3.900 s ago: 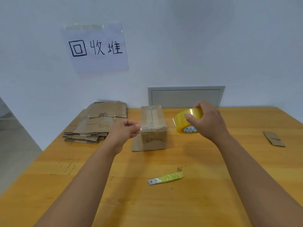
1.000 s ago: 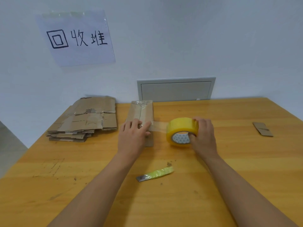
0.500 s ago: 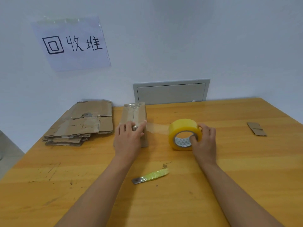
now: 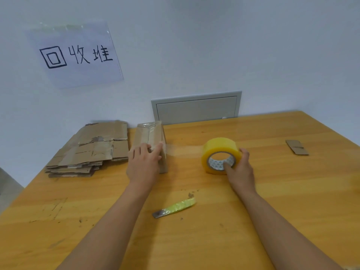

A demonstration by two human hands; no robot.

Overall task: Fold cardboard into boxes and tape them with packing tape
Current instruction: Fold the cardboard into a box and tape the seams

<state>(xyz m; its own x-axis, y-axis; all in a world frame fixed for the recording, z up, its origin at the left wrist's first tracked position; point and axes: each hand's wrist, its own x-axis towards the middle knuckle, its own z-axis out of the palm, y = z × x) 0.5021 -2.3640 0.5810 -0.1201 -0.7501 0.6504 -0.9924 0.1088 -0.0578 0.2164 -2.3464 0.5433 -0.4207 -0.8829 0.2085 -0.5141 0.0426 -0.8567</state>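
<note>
I see the cardboard box (image 4: 151, 139) lying near the back of the table (image 4: 272, 191), just right of the flat cardboard stack (image 4: 91, 151). My left hand (image 4: 143, 164) presses its near end, fingers straight. A clear strip of tape (image 4: 183, 151) stretches from the box to the yellow tape roll (image 4: 221, 149), standing on edge; my right hand (image 4: 240, 168) grips it, fingers curled round the rim. The knife (image 4: 174, 207) lies nearer me.
</note>
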